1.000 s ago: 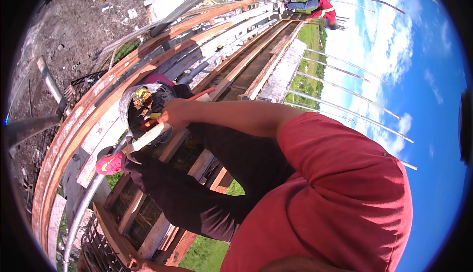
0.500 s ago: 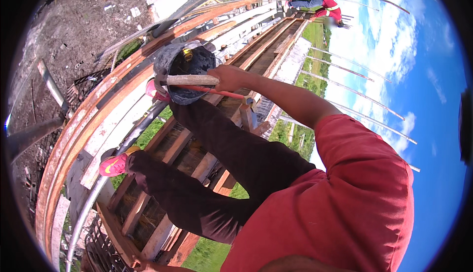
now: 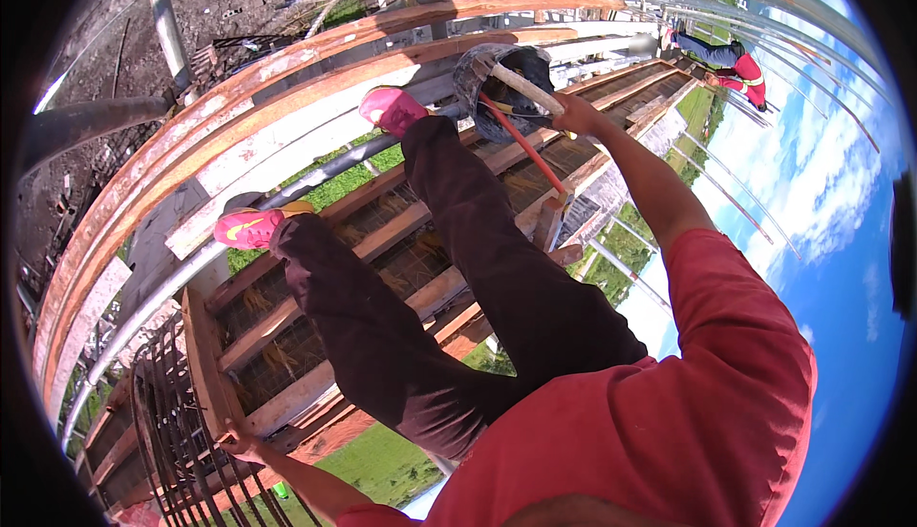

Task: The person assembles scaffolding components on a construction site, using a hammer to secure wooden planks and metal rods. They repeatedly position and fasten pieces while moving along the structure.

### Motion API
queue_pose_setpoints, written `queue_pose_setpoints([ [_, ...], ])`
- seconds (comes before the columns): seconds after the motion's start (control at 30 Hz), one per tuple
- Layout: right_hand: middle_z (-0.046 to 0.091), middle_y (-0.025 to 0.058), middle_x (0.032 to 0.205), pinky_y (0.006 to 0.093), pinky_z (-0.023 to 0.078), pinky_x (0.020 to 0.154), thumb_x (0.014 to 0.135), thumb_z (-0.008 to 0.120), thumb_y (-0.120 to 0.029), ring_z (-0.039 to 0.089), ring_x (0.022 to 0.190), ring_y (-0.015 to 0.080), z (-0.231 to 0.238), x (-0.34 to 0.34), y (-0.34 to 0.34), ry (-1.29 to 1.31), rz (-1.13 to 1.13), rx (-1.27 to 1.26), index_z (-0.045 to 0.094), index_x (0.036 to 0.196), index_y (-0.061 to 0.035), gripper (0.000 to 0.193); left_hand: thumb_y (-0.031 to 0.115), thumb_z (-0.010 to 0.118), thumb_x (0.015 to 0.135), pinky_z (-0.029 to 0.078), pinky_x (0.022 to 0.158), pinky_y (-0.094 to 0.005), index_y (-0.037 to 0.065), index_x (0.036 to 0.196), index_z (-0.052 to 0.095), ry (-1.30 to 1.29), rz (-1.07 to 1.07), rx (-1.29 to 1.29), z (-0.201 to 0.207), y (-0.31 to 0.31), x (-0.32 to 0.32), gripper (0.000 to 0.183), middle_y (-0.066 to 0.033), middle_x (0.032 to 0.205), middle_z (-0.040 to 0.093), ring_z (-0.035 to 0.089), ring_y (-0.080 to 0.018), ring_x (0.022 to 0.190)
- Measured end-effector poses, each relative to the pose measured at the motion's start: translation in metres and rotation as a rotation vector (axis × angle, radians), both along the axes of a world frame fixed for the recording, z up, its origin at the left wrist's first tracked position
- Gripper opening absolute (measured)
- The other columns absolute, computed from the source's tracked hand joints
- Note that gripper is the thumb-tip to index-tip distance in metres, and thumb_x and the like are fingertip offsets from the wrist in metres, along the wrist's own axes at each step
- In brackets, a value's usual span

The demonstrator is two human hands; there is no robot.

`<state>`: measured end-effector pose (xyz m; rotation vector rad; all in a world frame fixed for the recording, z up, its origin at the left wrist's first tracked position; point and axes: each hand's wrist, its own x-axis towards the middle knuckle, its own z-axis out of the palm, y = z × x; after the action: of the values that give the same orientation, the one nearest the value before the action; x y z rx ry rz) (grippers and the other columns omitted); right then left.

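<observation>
The person's right hand [image 3: 581, 118] is clenched round a pale wooden handle [image 3: 528, 88] that slants across the mouth of a tipped grey bucket [image 3: 467, 78]; I can't tell whether it grips the bucket too. That bucket sits at the long edge of the wooden form [image 3: 203, 360], just beyond the farther pink shoe [image 3: 393, 109]. An orange-red bar [image 3: 525, 145] slants from it across the form. The left hand [image 3: 246, 447] grasps the form's near end corner, beside dark rebar [image 3: 158, 403]. A co-worker [image 3: 750, 78] bends at the far end.
</observation>
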<state>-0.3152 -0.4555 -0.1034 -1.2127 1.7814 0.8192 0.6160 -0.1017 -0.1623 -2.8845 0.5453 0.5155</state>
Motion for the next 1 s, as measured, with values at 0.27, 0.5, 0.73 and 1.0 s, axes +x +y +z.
queue_pose_setpoints([
  [0.27,0.067,0.026,0.102,0.0462,0.049,0.088,0.072,0.066,-0.022,0.064,0.098,0.042,-0.057,0.007,0.014,-0.034,0.016,-0.053,0.059,0.118,-0.0037,0.049,0.066,0.073,0.077,0.046,0.091,-0.0478,-0.003,0.12,0.063,0.001,0.006,0.003,-0.014,0.016,0.019,0.082,-0.0232,0.112,0.067,0.063,-0.0372,0.1],
  [0.5,0.064,0.0217,0.095,0.0482,0.049,0.082,0.075,0.067,-0.014,0.062,0.096,0.0427,-0.072,0.043,0.005,-0.038,0.203,-0.047,0.058,0.107,-0.0058,0.034,0.05,0.079,0.078,0.043,0.098,-0.0461,-0.009,0.133,0.053,0.067,0.054,-0.098,0.008,0.008,-0.006,0.085,-0.0259,0.126,0.061,0.059,-0.0366,0.111],
  [0.73,0.065,0.0242,0.104,0.0469,0.049,0.087,0.071,0.067,-0.015,0.064,0.098,0.0416,-0.081,0.048,0.0,0.01,0.292,-0.013,0.062,0.112,-0.0041,0.043,0.05,0.082,0.074,0.045,0.098,-0.0424,-0.003,0.129,0.059,0.031,0.052,-0.282,0.013,-0.007,-0.028,0.08,-0.0226,0.124,0.064,0.06,-0.0347,0.112],
  [1.0,0.068,0.0174,0.09,0.0417,0.053,0.078,0.071,0.066,-0.014,0.068,0.084,0.0302,-0.071,0.085,-0.024,0.092,0.188,0.022,0.062,0.121,-0.0046,0.052,0.047,0.085,0.072,0.048,0.092,-0.0433,0.0,0.127,0.061,0.048,0.095,-0.393,0.014,-0.008,-0.032,0.075,-0.0219,0.113,0.065,0.063,-0.0363,0.105],
])
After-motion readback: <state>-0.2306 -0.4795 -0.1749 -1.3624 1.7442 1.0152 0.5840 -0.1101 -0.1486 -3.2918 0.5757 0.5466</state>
